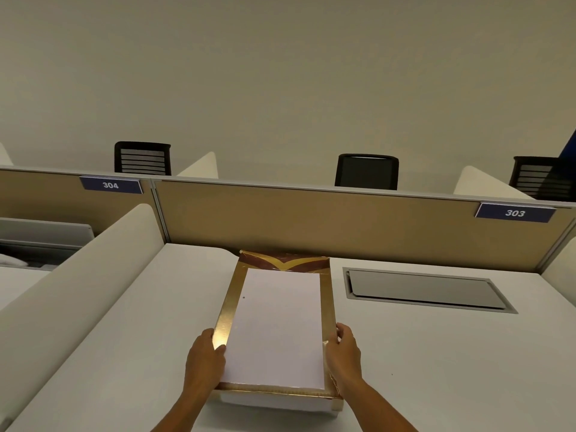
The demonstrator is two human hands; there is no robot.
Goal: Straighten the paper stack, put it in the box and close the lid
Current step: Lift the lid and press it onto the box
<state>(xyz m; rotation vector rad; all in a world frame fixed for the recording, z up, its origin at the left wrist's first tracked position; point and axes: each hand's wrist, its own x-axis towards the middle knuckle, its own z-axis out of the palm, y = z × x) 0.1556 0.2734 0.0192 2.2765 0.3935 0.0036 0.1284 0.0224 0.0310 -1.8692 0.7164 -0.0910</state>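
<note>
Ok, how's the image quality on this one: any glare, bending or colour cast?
Head view: a warm yellowish cast overall; a bright glare patch on the gold box rim by the left hand; wide-angle bending curves the partition top; the paper stack is nearly washed out; the right hand is sharp.

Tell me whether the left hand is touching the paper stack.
Touching. The head view shows the left hand with its thumb pressed against the left edge of the paper stack inside the gold box.
</note>
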